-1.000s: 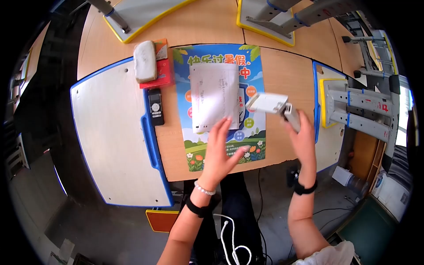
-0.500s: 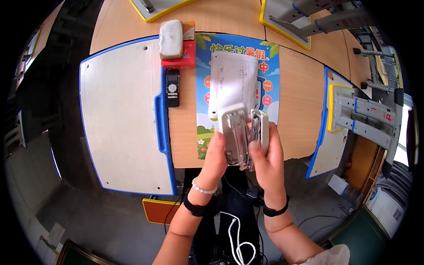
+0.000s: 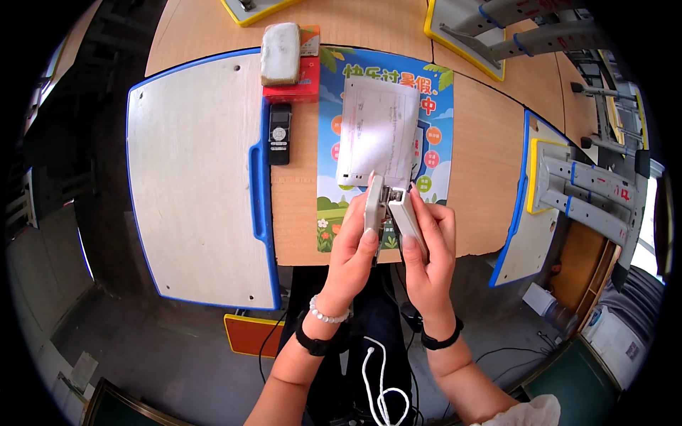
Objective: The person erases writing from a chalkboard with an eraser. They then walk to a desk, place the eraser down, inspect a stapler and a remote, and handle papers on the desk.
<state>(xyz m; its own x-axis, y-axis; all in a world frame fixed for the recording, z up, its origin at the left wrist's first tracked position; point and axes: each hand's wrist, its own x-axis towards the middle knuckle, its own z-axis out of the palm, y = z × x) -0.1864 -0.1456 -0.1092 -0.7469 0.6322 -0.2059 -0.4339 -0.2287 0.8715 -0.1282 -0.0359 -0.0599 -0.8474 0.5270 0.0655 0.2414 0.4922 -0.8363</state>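
A white and metal stapler [image 3: 405,216] is held between both hands, its two halves spread apart in a V. My left hand [image 3: 352,241] is closed on the left half, with the thumb along it. My right hand [image 3: 432,245] grips the right half. Just beyond the stapler, white printed paper [image 3: 378,128] lies on a colourful poster [image 3: 330,213]. The stapler and fingers hide the poster's lower middle part.
A white block-like eraser [image 3: 280,53] rests on a red box [image 3: 304,89] at the upper left. Below it is a black handheld device [image 3: 280,135]. A white board with blue edging [image 3: 199,184] stands left; grey metal legs [image 3: 586,188] are at the right.
The stapler moved from the right, in my right hand alone, to the middle. My left hand left the paper and took hold of it. The stapler has since turned in both hands. The view shifted.
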